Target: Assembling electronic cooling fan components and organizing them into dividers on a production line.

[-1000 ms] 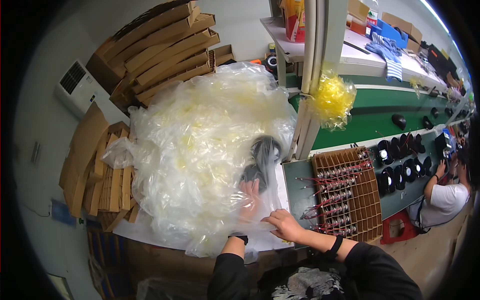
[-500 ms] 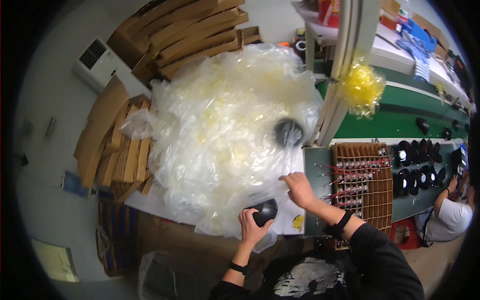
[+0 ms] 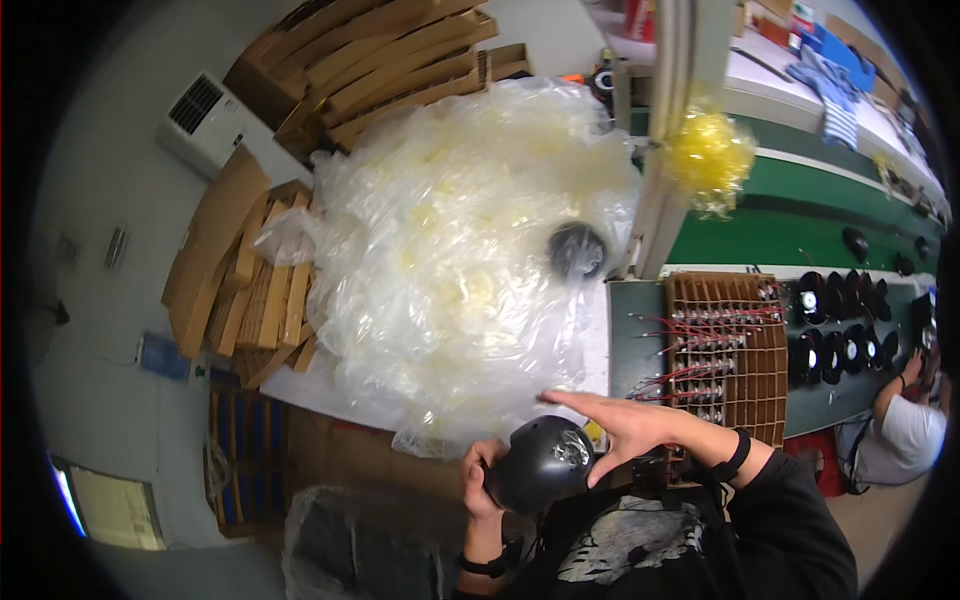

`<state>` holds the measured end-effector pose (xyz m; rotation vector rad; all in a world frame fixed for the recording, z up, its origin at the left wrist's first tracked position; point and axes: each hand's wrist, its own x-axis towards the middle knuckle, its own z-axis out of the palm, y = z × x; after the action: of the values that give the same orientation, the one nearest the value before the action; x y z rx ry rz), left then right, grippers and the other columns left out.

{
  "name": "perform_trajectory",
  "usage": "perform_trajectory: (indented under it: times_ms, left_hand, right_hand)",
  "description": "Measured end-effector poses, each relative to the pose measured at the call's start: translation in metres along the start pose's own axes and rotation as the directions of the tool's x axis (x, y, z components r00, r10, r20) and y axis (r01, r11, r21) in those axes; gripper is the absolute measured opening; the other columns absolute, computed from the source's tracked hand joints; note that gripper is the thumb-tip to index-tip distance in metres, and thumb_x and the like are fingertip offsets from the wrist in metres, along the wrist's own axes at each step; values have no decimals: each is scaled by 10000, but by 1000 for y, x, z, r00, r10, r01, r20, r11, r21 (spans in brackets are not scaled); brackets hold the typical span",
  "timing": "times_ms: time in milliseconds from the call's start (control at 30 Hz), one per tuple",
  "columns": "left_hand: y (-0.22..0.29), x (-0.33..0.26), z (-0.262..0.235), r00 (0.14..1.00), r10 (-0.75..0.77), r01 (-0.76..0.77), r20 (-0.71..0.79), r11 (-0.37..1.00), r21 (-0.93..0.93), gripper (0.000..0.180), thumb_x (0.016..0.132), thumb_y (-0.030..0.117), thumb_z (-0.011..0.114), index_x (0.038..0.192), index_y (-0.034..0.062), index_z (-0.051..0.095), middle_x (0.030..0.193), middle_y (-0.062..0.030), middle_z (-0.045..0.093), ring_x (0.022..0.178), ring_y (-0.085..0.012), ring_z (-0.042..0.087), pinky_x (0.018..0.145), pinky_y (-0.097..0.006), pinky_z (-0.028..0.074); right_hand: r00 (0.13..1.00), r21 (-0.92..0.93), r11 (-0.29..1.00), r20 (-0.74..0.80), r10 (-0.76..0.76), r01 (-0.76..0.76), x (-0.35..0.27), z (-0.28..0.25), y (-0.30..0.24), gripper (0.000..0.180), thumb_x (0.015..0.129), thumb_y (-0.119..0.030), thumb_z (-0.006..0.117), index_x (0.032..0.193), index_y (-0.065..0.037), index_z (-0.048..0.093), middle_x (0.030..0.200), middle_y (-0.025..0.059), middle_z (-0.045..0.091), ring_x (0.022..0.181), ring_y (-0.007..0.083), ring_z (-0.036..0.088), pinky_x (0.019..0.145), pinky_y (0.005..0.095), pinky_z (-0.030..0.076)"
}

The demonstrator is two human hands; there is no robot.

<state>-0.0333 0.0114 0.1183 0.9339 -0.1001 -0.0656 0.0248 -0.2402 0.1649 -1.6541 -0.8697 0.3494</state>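
Observation:
A smooth black dome-shaped shell [image 3: 540,468] is held close to my body, above the table's near edge. My left hand [image 3: 482,476] grips its left side, with the fingers curled at its rim. On the other side, my right hand [image 3: 632,428] is open, fingers stretched out to the left over the shell and thumb at its right edge. Beyond my hands lies a large heap of clear plastic bags [image 3: 450,270] with yellowish tints. A second dark round piece [image 3: 577,250] lies at the heap's right side, partly under film.
Right of the heap stands a partitioned cardboard tray [image 3: 728,360] of small parts with red wires. Rows of black round housings [image 3: 835,350] sit beyond it, near another person [image 3: 905,430]. Stacked cardboard [image 3: 400,60] and a pole with a yellow plastic bundle [image 3: 710,160] stand behind.
The black shell has come up off the table toward my body in my left hand. My right hand has let go of the plastic film and moved down beside the shell.

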Motion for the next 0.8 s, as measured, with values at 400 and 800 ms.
perform_trajectory:
  times_ms: [400, 800]
  left_hand:
    - [-53, 26, 143, 978, 41, -150, 203, 817, 557, 371, 967, 208, 405, 1243, -36, 359, 1155, -160, 510, 1075, -196, 469, 952, -350, 351]
    - [-105, 43, 209, 992, -124, 121, -4, 960, 253, 392, 993, 135, 363, 1345, 53, 211, 1254, -181, 459, 1161, -203, 454, 980, -336, 369]
  right_hand:
    - [545, -112, 931, -832, 104, -349, -101, -31, -28, 1013, 578, -261, 837, 1370, -4, 260, 1239, 190, 412, 1155, 326, 436, 989, 407, 365]
    - [531, -294, 886, -845, -66, -357, -141, -37, -37, 696, 641, -267, 818, 1246, -106, 513, 1237, 217, 416, 1106, 370, 447, 913, 433, 406]
